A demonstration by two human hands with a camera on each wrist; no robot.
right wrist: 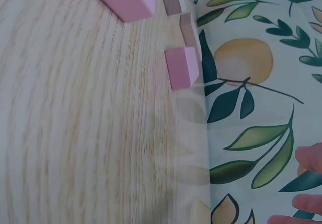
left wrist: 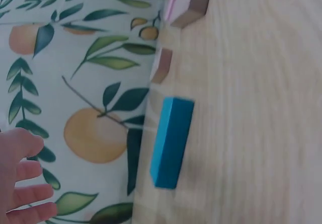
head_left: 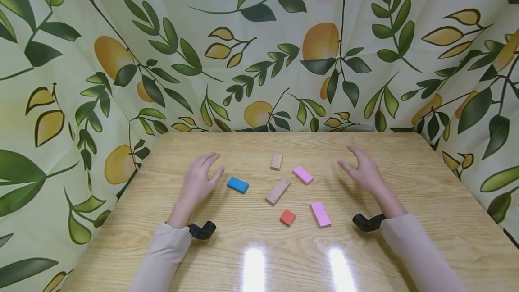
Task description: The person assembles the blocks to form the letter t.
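My left hand (head_left: 198, 179) hovers at the left with fingers spread and nothing in it. Just right of its thumb lies a blue block (head_left: 238, 185), which also shows large in the left wrist view. On the other side, my right hand (head_left: 365, 171) is held over the table, fingers apart and holding nothing. Between the hands lie a small wooden block (head_left: 276, 161), a longer wooden block (head_left: 278, 191), a pink block (head_left: 303, 175), a second pink block (head_left: 320, 215) and a small red block (head_left: 288, 217). The upper pink block is nearest to the right hand.
The blocks lie apart on a light wooden table (head_left: 227, 251). A curtain (head_left: 227, 75) printed with leaves and fruit hangs behind and along both sides. Black wrist devices (head_left: 202, 230) sit at both cuffs. Two bright reflections shine on the table's near part.
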